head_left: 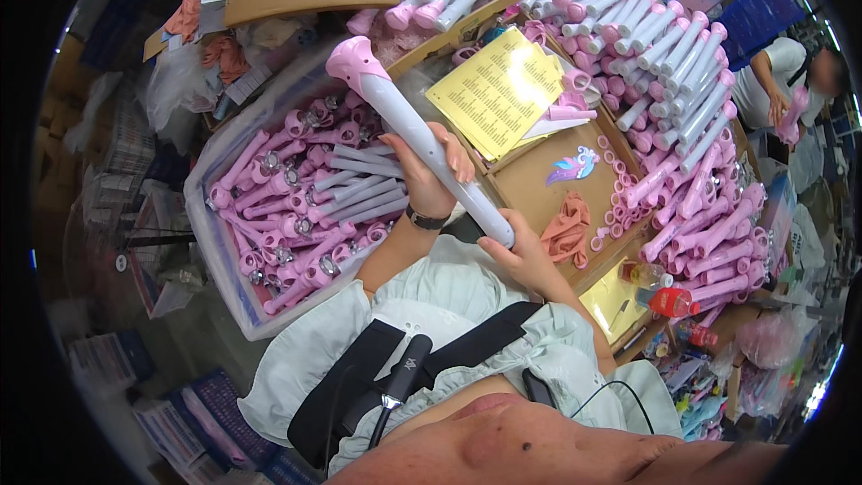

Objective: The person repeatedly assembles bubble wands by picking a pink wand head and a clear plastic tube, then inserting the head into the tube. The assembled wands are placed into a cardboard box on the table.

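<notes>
A long toy wand [409, 123] with a white-lilac tube and a flared pink head slants across my front, the pink end up and to the left. Wrapped round the middle of its tube is my left hand [426, 172], with a dark band on the wrist. My right hand [519, 253] grips the lower end of the same tube. Left of my left hand stands a pale plastic crate [235, 301] full of pink wand parts [285, 216] with clear gem-like pieces. Several plain pale tubes [364, 184] lie among them, near my left wrist.
Beyond my right hand, a cardboard tray [530, 193] holds yellow printed sheets [494, 90], a unicorn-like cutout [575, 166], an orange-pink cloth [567, 232] and pink rings. White-and-pink wands [673, 54] pile up far right. Bottles [673, 302] stand near right. A co-worker's hand [778, 112] shows at right.
</notes>
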{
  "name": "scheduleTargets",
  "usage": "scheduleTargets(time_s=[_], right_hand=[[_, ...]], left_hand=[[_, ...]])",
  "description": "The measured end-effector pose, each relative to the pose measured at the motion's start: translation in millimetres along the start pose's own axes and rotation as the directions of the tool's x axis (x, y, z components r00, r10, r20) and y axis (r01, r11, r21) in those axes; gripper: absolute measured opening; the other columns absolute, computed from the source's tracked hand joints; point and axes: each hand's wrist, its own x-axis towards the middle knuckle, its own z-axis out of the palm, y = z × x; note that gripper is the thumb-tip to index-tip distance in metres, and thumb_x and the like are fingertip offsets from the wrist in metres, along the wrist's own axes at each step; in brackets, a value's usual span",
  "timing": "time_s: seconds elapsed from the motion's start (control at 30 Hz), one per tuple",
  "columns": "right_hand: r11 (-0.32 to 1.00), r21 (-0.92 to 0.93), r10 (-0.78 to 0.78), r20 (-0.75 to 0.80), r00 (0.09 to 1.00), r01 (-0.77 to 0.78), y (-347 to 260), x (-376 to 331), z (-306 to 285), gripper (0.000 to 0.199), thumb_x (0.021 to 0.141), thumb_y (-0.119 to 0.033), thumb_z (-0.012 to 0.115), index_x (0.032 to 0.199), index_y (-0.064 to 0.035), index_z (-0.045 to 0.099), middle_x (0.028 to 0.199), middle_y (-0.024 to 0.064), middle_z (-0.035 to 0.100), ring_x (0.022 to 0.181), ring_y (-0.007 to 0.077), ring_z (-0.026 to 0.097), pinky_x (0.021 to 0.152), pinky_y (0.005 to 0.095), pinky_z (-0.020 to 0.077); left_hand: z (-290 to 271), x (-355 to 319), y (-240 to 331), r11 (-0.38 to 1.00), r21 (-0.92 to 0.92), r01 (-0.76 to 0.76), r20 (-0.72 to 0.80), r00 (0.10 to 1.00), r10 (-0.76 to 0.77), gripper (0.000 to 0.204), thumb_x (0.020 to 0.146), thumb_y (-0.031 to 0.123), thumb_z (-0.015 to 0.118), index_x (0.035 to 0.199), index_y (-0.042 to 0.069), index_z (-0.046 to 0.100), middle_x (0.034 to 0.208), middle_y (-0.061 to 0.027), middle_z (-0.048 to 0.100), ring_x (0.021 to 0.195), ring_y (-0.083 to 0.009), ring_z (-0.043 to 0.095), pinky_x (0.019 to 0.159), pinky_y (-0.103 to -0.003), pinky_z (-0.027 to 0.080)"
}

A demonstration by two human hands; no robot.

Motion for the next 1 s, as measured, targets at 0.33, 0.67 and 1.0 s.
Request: scheduleTargets(time_s=[0.33,0.67,1.0], right_hand=[[0.835,0.447,-0.283,-0.153,0.947,0.321,16.7,36.2,-29.8,0.055,0.083,-0.020,0.063,0.129,-0.0027,0.038,0.125,0.0110,0.047,0.111,0.0214,0.050,0.092,0.0349,0.0411],[0.264,0.688,0.155,-0.723,0.674,0.677,-18.7,37.6,-107.6,0.018,0.084,-0.021,0.065,0.086,-0.0089,0.052,0.066,0.0026,0.050,0.061,0.0134,0.052,0.058,0.0257,0.0461],[0.180,0.692,0.125,-0.721,0.682,0.699,-13.9,46.5,-86.3,0.024,0.084,-0.028,0.064,0.077,-0.0115,0.049,0.062,-0.0012,0.046,0.056,0.0107,0.049,0.052,0.0262,0.0422]], left_hand=[[1.2,4.0,11.5,0.687,0.659,0.305,0.200,0.809,-0.552,0.044,0.084,0.044,0.061,0.097,0.002,0.053,0.067,-0.0064,0.054,0.054,-0.0146,0.052,0.050,-0.025,0.043],[12.7,-33.8,-5.6,-0.209,0.886,-0.414,0.273,0.830,-0.486,0.031,0.072,0.015,0.065,0.099,0.007,0.052,0.081,-0.0154,0.060,0.074,-0.0353,0.060,0.061,-0.042,0.048],[4.4,-41.9,-12.0,0.436,0.898,0.057,0.174,0.865,-0.470,0.028,0.096,0.024,0.043,0.109,0.001,0.053,0.077,-0.0056,0.060,0.065,-0.0102,0.057,0.060,-0.024,0.045]])
